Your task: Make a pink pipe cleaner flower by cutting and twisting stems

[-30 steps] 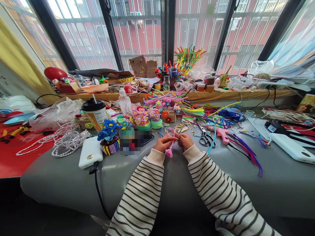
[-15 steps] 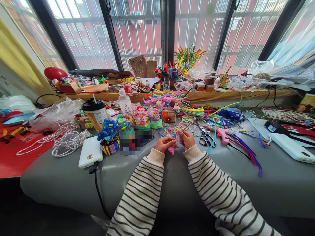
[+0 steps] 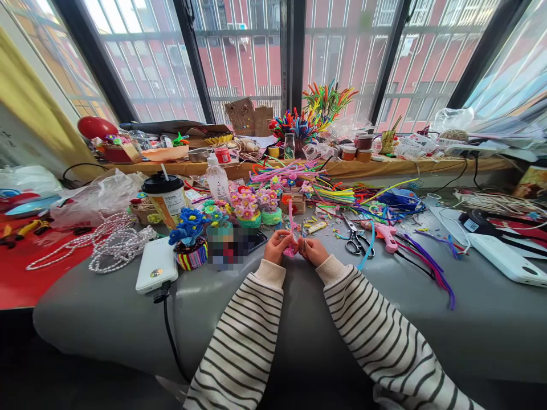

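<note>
My left hand (image 3: 277,246) is closed in a pinch on a pink fuzzy pipe cleaner (image 3: 291,215). One straight length of it rises above the fingers, and a curled, bunched part (image 3: 289,250) lies between the two hands. Close by on the right, my right hand (image 3: 314,251) is closed around a slim metal tool (image 3: 303,229). The tool points upward; too little shows to tell its exact kind. Black-handled scissors (image 3: 355,242) lie right of the hands, partly under a light blue pipe cleaner (image 3: 371,245).
A pink glue gun (image 3: 388,236) lies on the right. Behind are pipe-cleaner flower pots (image 3: 247,219) and a pile of loose pipe cleaners (image 3: 294,171). On the left stand a lidded cup (image 3: 168,199), a white power bank (image 3: 157,265) with a cable, and bead strings (image 3: 115,250).
My right hand has moved down and left, bringing the metal tool upright beside the pink pipe cleaner. My left hand shifted slightly left, and the pipe cleaner's straight length now stands more upright.
</note>
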`<state>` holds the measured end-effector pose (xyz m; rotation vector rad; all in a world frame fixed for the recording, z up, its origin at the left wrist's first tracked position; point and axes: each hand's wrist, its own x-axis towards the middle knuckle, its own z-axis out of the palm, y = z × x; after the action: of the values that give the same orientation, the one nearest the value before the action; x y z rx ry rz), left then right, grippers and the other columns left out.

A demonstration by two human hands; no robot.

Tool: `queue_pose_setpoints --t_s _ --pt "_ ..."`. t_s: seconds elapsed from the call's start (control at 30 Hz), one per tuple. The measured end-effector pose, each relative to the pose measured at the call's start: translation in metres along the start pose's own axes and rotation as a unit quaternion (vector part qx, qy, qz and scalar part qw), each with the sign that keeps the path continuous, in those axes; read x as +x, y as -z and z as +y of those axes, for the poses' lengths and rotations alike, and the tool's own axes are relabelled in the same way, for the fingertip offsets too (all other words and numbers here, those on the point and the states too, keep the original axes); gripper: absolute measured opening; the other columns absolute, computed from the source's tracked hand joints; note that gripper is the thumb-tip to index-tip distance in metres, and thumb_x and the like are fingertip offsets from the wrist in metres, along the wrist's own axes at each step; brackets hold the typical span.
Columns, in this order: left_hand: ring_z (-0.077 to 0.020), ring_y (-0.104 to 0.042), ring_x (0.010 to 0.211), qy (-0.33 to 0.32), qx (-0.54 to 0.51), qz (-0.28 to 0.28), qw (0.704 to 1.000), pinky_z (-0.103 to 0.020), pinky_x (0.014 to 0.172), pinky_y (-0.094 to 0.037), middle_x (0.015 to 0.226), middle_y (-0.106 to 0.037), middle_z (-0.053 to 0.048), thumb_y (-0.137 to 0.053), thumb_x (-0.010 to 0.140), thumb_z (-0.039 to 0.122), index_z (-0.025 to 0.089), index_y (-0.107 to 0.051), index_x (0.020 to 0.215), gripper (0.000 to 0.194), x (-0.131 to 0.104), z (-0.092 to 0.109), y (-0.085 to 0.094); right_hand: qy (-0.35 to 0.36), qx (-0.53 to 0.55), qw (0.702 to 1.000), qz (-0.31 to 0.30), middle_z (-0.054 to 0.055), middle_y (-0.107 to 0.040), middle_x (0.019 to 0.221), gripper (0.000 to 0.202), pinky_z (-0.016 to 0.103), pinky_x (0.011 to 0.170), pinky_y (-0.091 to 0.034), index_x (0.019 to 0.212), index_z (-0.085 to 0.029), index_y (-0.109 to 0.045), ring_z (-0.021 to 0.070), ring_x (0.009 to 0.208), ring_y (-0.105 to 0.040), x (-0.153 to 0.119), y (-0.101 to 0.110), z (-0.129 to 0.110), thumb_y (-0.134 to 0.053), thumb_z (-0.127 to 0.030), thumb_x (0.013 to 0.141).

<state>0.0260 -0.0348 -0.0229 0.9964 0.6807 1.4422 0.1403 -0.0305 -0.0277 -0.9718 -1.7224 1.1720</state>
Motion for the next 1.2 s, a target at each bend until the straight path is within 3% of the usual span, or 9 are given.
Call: queue_pose_setpoints --t_s 0.13,0.4,0.67,0.97,1.2 --pt "-0.0072 -0.046 0.035 -0.009 -0.031 -0.001 0.999 -0.019 0.038 -0.034 0.046 -0.053 0.006 -0.059 0.053 0.027 0.017 -0.035 0.074 0.033 -0.001 0.003 -0.002 0.021 -0.092 0.994 -0.046 -0.004 -0.032 0.039 0.062 0.019 0.037 -0.023 0.054 -0.014 -0.046 0.0050 0.035 -0.027 -0.002 -0.002 -0.002 -0.012 -0.066 0.061" --pt "-0.0059 -0.047 0.039 -0.016 -0.046 0.002 0.999 -0.017 0.041 -0.034 0.046 -0.053 0.005 -0.058 0.055 0.024 0.017 -0.033 0.069 0.029 -0.002 0.005 0.000 0.053 -0.208 0.973 -0.084 -0.002 -0.037 0.044 0.067 0.020 0.044 -0.026 0.051 -0.013 -0.050 0.0069 0.043 -0.033 -0.005 0.001 -0.012 -0.011 -0.066 0.061" --pt "-0.0056 -0.047 0.038 -0.009 -0.045 -0.011 0.999 -0.017 0.041 -0.034 0.045 -0.053 0.005 -0.057 0.057 0.023 0.017 -0.033 0.069 0.028 -0.003 0.006 0.001 0.059 -0.221 0.967 -0.109 0.000 -0.042 0.047 0.067 0.020 0.047 -0.027 0.055 -0.012 -0.054 0.0074 0.046 -0.037 -0.006 0.001 -0.011 -0.013 -0.064 0.063" --pt "-0.0058 -0.046 0.037 -0.006 -0.041 -0.028 0.999 -0.018 0.042 -0.036 0.045 -0.052 0.006 -0.056 0.057 0.023 0.018 -0.033 0.068 0.027 -0.003 0.006 0.000 0.049 -0.201 0.974 -0.091 -0.003 -0.033 0.043 0.063 0.019 0.042 -0.024 0.052 -0.012 -0.050 0.0061 0.043 -0.031 -0.003 0.000 -0.004 -0.017 -0.065 0.062" --pt "-0.0055 -0.046 0.039 -0.014 -0.036 -0.005 0.999 -0.017 0.041 -0.034 0.044 -0.051 0.005 -0.057 0.055 0.025 0.016 -0.039 0.068 0.024 -0.001 0.005 -0.001 0.052 -0.192 0.978 -0.058 -0.003 -0.034 0.042 0.057 0.019 0.042 -0.024 0.047 -0.013 -0.046 0.0055 0.041 -0.030 -0.004 -0.003 -0.007 -0.022 -0.061 0.064"
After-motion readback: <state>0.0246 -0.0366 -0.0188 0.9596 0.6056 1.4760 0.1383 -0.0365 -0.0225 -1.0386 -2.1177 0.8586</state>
